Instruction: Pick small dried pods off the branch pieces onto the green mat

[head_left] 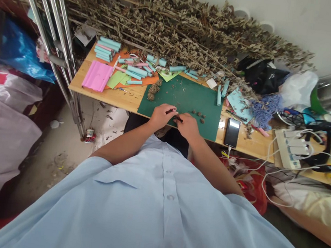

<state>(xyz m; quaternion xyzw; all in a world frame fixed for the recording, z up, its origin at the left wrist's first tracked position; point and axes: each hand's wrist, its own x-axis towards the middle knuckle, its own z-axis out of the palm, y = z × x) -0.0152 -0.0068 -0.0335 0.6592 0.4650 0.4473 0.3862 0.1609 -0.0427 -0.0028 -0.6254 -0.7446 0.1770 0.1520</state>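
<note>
My left hand (pixel 162 115) and my right hand (pixel 186 125) meet at the front edge of a green mat (pixel 188 92). Both are closed, fingers pinched around something small and dark that I cannot make out. Several small brown clumps (pixel 199 114) lie on the mat just beyond my right hand. A larger pile of brown dried plant bits (pixel 154 89) rests at the mat's left side, behind my left hand. Crumbs are scattered over the mat between them.
Dried leafy stems (pixel 168 17) stretch along the back. Rolled blue papers (pixel 137 71) and a pink sheet (pixel 97 76) lie at left. A phone (pixel 232 132) with a cable and a power strip (pixel 289 149) are at right. Metal poles (pixel 54 38) stand at left.
</note>
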